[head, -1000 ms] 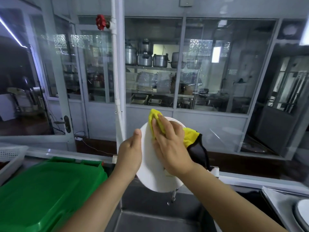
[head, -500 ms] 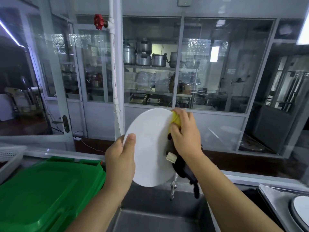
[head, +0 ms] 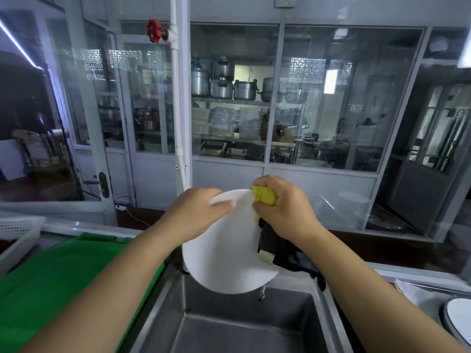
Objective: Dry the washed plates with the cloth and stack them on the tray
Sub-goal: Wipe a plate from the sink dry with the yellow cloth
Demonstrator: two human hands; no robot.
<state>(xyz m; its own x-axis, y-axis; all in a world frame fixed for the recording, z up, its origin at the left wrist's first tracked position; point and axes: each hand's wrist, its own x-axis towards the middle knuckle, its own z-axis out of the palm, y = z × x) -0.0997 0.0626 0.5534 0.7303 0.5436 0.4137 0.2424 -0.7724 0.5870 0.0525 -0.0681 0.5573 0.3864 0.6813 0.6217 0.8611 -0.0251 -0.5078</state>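
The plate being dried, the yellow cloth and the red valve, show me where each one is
plate (head: pixel 224 250): head view, bare white face below both hands.
yellow cloth (head: pixel 265 196): head view, bunched yellow part at the plate's top rim.
red valve (head: pixel 154 31): head view, middle of the handwheel.

No text, label, brand, number or sign can be read anywhere in the scene. A small pale tag (head: pixel 265 256) sewn to the cloth (head: pixel 265 196) near the plate (head: pixel 229 250) is blank as far as can be told. A small notice (head: pixel 356 107) on the far wall behind the glass on the right is too small and blurred to make out. The lattice patterns reflected in the far glass panels are ornament, not writing.
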